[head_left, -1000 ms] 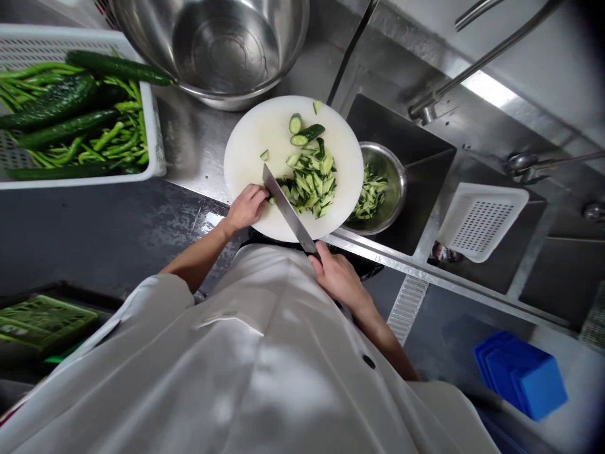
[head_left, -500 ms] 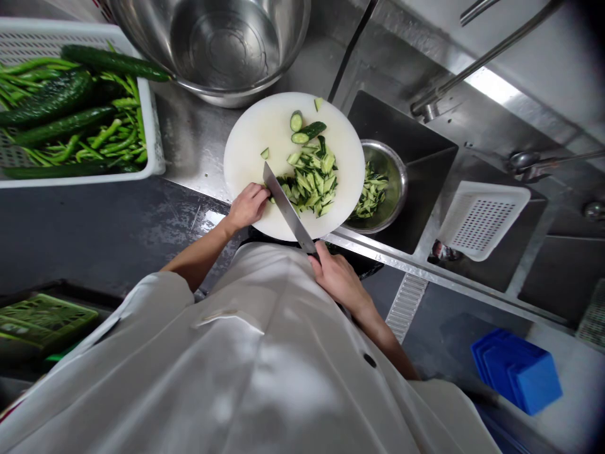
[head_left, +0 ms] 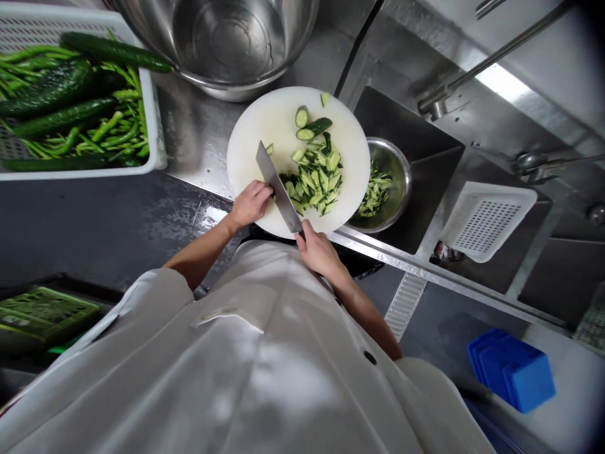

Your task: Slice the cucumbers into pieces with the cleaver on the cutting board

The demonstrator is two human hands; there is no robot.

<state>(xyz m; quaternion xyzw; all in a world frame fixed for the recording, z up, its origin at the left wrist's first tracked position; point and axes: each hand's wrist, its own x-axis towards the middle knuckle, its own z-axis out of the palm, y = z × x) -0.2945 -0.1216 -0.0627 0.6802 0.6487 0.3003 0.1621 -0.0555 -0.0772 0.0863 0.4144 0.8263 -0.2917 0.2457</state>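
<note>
My right hand is closed round the handle of a cleaver, whose broad blade slants up and left over the round white cutting board. Beside the blade, at the board's left front, my left hand has its fingers bent together on a piece of cucumber, mostly hidden by the fingers and the blade. Right of the cleaver lies a pile of cut cucumber pieces. Behind the pile rest two larger cucumber chunks. One small slice sits beyond the blade.
A steel bowl of cut cucumber stands right of the board, by the sinks. A white basket with cucumbers and green peppers is at left. A large steel basin stands behind. A white perforated basket sits farther right.
The cleaver and my right hand have moved left, bringing the blade close against my left fingers. My left hand stays near the same spot. The whole view has shifted slightly.
</note>
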